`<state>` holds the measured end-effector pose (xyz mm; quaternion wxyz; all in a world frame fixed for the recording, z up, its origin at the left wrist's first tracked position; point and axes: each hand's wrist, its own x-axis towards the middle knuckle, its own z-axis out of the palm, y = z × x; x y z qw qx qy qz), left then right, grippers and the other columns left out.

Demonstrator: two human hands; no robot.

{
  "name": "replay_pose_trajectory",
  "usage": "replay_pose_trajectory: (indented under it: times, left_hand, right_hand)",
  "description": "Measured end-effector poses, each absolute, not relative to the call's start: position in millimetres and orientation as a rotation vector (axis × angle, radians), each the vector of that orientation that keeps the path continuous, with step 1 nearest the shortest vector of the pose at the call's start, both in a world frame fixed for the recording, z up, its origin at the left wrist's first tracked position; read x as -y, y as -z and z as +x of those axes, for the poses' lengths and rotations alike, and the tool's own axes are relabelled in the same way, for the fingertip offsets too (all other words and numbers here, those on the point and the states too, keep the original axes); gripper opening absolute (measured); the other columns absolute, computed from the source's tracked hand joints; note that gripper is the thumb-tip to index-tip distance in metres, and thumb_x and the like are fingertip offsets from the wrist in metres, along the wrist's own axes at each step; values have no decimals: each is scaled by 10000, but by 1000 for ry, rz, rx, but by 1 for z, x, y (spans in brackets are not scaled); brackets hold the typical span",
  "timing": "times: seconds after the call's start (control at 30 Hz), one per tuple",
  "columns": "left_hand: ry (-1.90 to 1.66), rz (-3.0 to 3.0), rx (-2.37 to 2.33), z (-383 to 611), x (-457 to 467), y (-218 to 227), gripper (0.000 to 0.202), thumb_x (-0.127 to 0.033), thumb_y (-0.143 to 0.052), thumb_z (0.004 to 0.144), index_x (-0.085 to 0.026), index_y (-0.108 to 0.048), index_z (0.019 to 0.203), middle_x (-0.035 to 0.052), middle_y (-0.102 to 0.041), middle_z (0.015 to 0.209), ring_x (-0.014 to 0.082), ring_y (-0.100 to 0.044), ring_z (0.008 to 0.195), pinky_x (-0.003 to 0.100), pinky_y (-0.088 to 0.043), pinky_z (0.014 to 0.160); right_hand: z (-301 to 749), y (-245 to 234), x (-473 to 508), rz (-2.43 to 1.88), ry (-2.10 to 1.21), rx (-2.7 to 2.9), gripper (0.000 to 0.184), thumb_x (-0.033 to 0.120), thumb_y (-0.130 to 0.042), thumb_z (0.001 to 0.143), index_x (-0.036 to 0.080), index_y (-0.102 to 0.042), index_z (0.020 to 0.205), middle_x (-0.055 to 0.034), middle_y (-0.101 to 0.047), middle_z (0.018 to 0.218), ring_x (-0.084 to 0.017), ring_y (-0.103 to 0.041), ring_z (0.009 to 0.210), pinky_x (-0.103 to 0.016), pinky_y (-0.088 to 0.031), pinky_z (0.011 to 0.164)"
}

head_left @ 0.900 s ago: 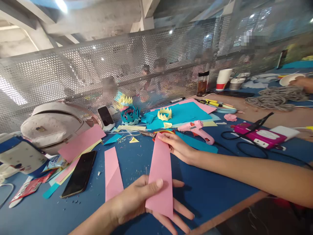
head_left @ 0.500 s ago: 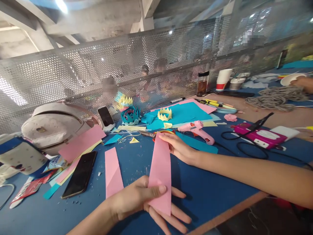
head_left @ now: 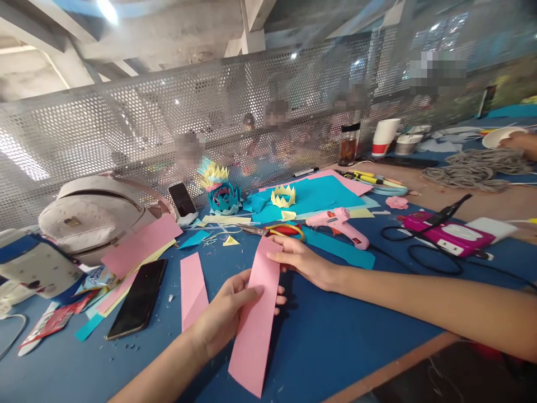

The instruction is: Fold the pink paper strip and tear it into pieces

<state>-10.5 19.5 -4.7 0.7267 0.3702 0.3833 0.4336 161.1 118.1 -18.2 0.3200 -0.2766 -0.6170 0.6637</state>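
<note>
Both my hands hold one long pink paper strip [head_left: 255, 330] above the blue table. My left hand [head_left: 235, 305] grips its middle, thumb on top and fingers behind. My right hand [head_left: 300, 260] pinches its far end between thumb and fingers. A second pink strip [head_left: 193, 288] with a slanting fold lies flat to the left. Just beyond my right hand are scissors [head_left: 289, 229] with red and yellow handles. A pink glue gun [head_left: 342, 225] rests on its side to their right.
A yellow paper crown [head_left: 283, 196] and a dark teal crown-like piece [head_left: 225, 198] stand at the back. A phone [head_left: 136, 299] and backpack [head_left: 92, 212] are at left. A magenta power strip [head_left: 448, 234] with black cable lies right. A person's hand [head_left: 522, 143] shows at far right.
The pink strip has slid so more of it hangs toward me. My left hand has moved up along it and closed its fingers; the right has shifted slightly down, uncovering the scissor handles.
</note>
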Motion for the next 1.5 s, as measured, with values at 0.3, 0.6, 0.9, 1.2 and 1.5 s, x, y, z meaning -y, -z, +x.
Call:
replay_pose_trajectory:
  times: [0.3, 0.6, 0.9, 1.2, 1.5]
  left_hand:
    - [-918, 1414, -1268, -10, -17, 7, 1026, -348, -777, 663, -258, -144, 1466, 186, -534, 1303, 281, -688, 853, 443, -540, 787]
    - [-707, 2582, -1673, -2, -3, 11, 982, -36, -567, 696, -359, -79, 1484, 85, -253, 1508, 324, -362, 1325, 477, -405, 1009]
    - [-1047, 1914, -1386, -11, -6, 2, 577, -124, -432, 849, -272, -370, 1403, 35, -417, 1448, 229, -373, 1329, 383, -300, 1104]
    - [-1264, 1061, -1362, -22, -18, 1, 397, -349, -526, 860, -280, -558, 1249, 22, -598, 1287, 265, -526, 1195, 327, -439, 936]
    - [-1119, 1142, -1200, -18, -29, 2, 420, -404, -699, 744, -171, -605, 1080, 69, -690, 948, 203, -641, 809, 277, -483, 711]
  right_hand:
    - [158, 19, -119, -763, -1732, 1627, 395, 408, -763, 709, 167, -594, 972, 3, -595, 831, -98, -520, 705, -201, -364, 586]
    - [156, 32, -127, -711, -1633, 1671, 368, 455, -744, 705, 151, -596, 851, 36, -522, 674, -84, -438, 588, -205, -324, 529]
    - [159, 20, -120, -737, -1510, 1739, 480, 605, -657, 728, 159, -574, 888, 6, -497, 768, -123, -471, 657, -215, -379, 528]
    - [162, 21, -121, -816, -1500, 1630, 539, 510, -717, 719, 249, -587, 1172, -78, -615, 1028, -261, -567, 975, -369, -477, 801]
    - [162, 19, -118, -711, -1523, 1967, 308, 468, -625, 815, 164, -578, 821, 3, -553, 768, -143, -524, 718, -239, -391, 631]
